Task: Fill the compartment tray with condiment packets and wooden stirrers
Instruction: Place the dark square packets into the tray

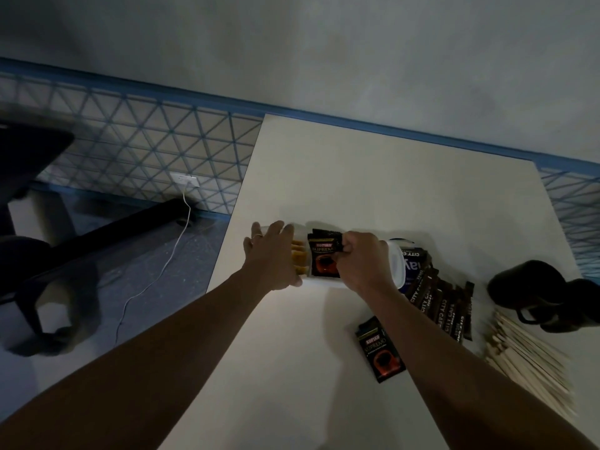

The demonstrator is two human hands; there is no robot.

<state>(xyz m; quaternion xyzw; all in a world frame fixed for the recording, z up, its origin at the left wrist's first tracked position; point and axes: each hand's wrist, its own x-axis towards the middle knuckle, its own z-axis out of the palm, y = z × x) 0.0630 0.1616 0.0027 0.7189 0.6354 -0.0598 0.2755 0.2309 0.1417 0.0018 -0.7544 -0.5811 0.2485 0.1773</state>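
Note:
A clear compartment tray (398,264) sits on the white table. My left hand (271,254) rests spread over its left end, above a compartment with yellow packets (299,258). My right hand (362,259) pinches the top of black Kopiko coffee packets (323,259) standing in the middle compartment. One loose Kopiko packet (380,349) lies nearer me. Dark City Cafe sugar sticks (436,303) fan out to the right of the tray. Wooden stirrers (526,358) are piled at the right edge.
A blue-and-white packet (413,267) lies by the tray's right end. A dark pouch-like object (548,292) sits at the table's right side. The table's left edge (224,241) drops to the floor, where a chair (29,177) and a white cable (156,277) are.

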